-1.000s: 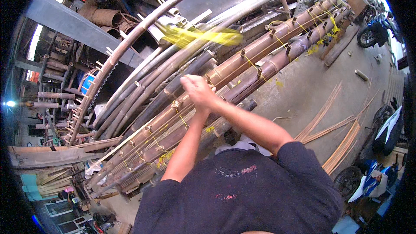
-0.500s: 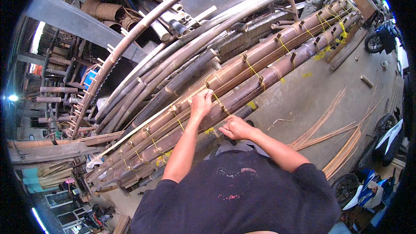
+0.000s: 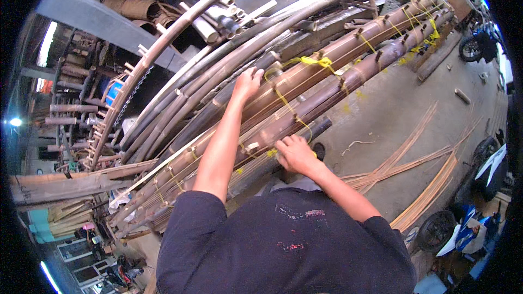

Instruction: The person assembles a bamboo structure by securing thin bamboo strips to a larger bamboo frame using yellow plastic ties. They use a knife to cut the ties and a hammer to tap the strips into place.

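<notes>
Two long brown bamboo poles [image 3: 344,42] lie side by side in front of me, dark pegs standing along them and yellow cord tied across. My left hand [image 3: 249,83] is raised above the far pole, fingers loosely bent and apart, with nothing plainly in them. Just right of its fingertips a loop of yellow cord [image 3: 283,98] curves down over the near pole. The cord's loose, bunched part [image 3: 316,61] shows over the far pole. My right hand [image 3: 296,153] is curled at the near side of the near pole, where the cord drops toward it; its grip is partly hidden.
More bamboo poles [image 3: 229,71] are stacked beyond. A curved pole with short rungs [image 3: 158,49] arches at left. Split bamboo strips [image 3: 430,193] lie on the concrete floor [image 3: 392,109] at right, near parked motorbikes [image 3: 466,228].
My left hand has let the cord go and moved up and away over the far pole. The bunched cord now shows beyond. My right hand has shifted slightly, and the cord hangs slacker.
</notes>
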The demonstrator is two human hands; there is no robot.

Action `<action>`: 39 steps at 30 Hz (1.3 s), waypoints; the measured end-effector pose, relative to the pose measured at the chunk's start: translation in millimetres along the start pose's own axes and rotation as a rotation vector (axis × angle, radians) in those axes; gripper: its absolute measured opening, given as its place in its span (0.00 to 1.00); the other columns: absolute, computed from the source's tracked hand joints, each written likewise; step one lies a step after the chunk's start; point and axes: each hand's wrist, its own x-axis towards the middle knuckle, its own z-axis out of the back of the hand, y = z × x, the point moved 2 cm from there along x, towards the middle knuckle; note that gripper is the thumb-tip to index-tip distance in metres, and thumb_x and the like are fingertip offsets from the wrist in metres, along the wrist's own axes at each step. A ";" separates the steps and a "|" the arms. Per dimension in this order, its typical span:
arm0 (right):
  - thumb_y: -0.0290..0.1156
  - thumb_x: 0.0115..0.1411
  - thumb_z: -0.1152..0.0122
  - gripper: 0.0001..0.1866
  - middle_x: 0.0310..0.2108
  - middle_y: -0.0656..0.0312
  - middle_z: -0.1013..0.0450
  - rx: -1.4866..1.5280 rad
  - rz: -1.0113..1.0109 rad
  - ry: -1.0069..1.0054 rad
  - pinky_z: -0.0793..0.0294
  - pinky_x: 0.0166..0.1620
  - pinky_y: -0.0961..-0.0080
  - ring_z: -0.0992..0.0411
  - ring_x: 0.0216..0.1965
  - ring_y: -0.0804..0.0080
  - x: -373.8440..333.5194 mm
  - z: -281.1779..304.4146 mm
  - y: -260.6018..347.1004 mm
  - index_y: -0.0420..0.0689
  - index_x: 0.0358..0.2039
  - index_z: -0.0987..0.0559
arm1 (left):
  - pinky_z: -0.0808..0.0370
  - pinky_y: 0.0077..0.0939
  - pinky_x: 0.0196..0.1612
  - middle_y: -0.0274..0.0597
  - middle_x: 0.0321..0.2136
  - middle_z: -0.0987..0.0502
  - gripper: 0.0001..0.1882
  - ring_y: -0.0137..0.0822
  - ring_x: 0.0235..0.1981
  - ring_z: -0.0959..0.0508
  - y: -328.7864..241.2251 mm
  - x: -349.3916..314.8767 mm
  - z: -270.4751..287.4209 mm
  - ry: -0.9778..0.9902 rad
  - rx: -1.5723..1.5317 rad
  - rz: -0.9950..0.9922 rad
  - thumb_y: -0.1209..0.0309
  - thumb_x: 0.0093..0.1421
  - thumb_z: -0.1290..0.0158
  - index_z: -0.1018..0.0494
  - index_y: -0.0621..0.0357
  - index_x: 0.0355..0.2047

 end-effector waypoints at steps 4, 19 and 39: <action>0.40 0.65 0.41 0.13 0.40 0.56 0.23 1.254 -0.572 0.264 0.26 0.50 0.63 0.25 0.48 0.60 -0.2 -66.0 41.2 0.46 0.45 0.23 | 0.25 0.58 0.44 0.65 0.39 0.21 0.19 0.66 0.40 0.22 1.1 -105.0 72.4 -0.138 0.238 -0.029 0.62 0.70 0.61 0.25 0.64 0.38; 0.65 0.67 0.58 0.36 0.49 0.51 0.21 -0.371 -0.274 0.294 0.37 0.62 0.43 0.26 0.56 0.52 226.5 -25.0 85.5 0.45 0.49 0.17 | 0.38 0.57 0.60 0.55 0.46 0.19 0.17 0.58 0.52 0.22 30.0 -198.7 60.1 0.147 0.119 0.195 0.59 0.71 0.55 0.22 0.55 0.47; 0.39 0.63 0.43 0.21 0.18 0.51 0.26 0.017 0.244 0.157 0.27 0.47 0.58 0.24 0.26 0.50 15.7 -76.7 72.7 0.43 0.16 0.23 | 0.23 0.38 0.40 0.53 0.33 0.17 0.17 0.46 0.32 0.17 36.3 -84.1 92.3 -0.297 -0.248 0.001 0.62 0.70 0.53 0.19 0.61 0.38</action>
